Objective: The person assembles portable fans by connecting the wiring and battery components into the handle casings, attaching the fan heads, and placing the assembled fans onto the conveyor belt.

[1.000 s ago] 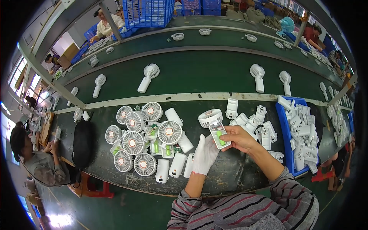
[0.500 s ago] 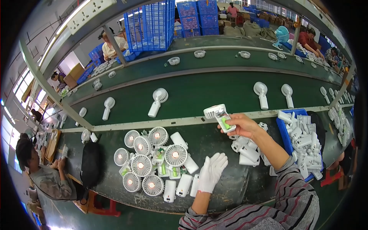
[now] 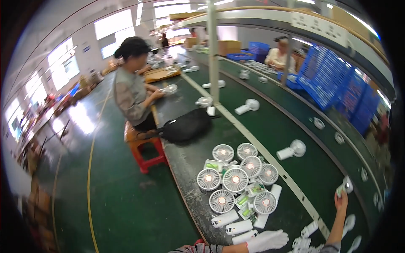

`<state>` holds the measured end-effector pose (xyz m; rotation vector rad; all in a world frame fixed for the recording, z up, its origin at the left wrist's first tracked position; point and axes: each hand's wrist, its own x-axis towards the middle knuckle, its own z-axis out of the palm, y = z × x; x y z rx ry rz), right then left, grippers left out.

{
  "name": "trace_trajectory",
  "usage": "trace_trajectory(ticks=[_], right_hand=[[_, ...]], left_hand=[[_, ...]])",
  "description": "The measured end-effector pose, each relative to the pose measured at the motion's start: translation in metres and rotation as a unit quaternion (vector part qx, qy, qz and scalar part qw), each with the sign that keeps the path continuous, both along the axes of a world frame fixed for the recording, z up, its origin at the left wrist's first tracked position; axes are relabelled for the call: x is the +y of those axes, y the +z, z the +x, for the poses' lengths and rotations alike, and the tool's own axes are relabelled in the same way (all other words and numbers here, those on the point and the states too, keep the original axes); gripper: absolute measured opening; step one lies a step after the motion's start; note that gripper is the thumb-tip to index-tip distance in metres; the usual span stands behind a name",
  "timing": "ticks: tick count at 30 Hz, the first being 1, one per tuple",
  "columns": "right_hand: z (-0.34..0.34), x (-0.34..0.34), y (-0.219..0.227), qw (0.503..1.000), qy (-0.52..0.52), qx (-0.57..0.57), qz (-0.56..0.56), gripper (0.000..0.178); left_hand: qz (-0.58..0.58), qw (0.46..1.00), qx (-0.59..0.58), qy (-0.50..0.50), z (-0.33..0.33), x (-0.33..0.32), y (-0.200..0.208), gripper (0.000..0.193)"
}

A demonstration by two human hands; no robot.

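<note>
In my right hand (image 3: 341, 202) is a small white handheld fan (image 3: 347, 184), its green inner part showing by my fingers. That hand is stretched out over the green conveyor belt. My left hand (image 3: 268, 241), in a white glove, lies low with its fingers extended and nothing in it. Beside it are white handle shells (image 3: 239, 227) in a short row on the dark bench. Just beyond, several round white fan heads (image 3: 235, 179) with orange-lit centres are bunched together, some with green batteries (image 3: 243, 200) exposed.
Across the pale bench rail (image 3: 270, 158), fans (image 3: 292, 150) lie spaced along the belt. A black bag (image 3: 187, 125) rests farther along the bench. There a co-worker (image 3: 134, 84) handles a white fan beside an orange-and-red stool (image 3: 143, 145). Blue crates (image 3: 325, 78) stand across the belt.
The view has swung left, showing more of the aisle and the co-worker. My right hand has carried the fan from the bench's far edge out over the belt. My left hand stays open.
</note>
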<state>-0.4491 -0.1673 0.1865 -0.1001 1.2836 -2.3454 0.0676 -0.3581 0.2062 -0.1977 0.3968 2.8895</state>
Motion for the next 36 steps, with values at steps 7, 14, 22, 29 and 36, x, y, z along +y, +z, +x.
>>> trace_trajectory(ticks=[7, 14, 22, 29, 36], right_hand=[[0.001, -0.010, -0.049, 0.994, 0.004, -0.065, 0.085, 0.033], [0.008, 0.033, -0.037, 0.989, -0.017, -0.095, 0.116, 0.020], [0.005, 0.068, -0.041, 0.964, -0.121, -0.017, 0.235, 0.021], [0.030, 0.084, -0.010, 0.883, -0.201, 0.092, 0.413, 0.046], [0.160, 0.058, 0.104, 0.927, -0.031, 0.147, 0.344, 0.035]], left_hand=[[-0.031, 0.992, -0.027, 0.121, 0.012, -0.003, 0.024, 0.032], [-0.035, 0.993, -0.026, 0.114, 0.006, -0.005, 0.028, 0.030], [-0.028, 0.998, 0.033, 0.053, -0.003, 0.007, -0.011, 0.044], [-0.030, 0.997, 0.013, 0.064, -0.003, 0.011, -0.015, 0.041], [-0.056, 0.993, 0.057, 0.091, 0.002, 0.010, -0.015, 0.033]])
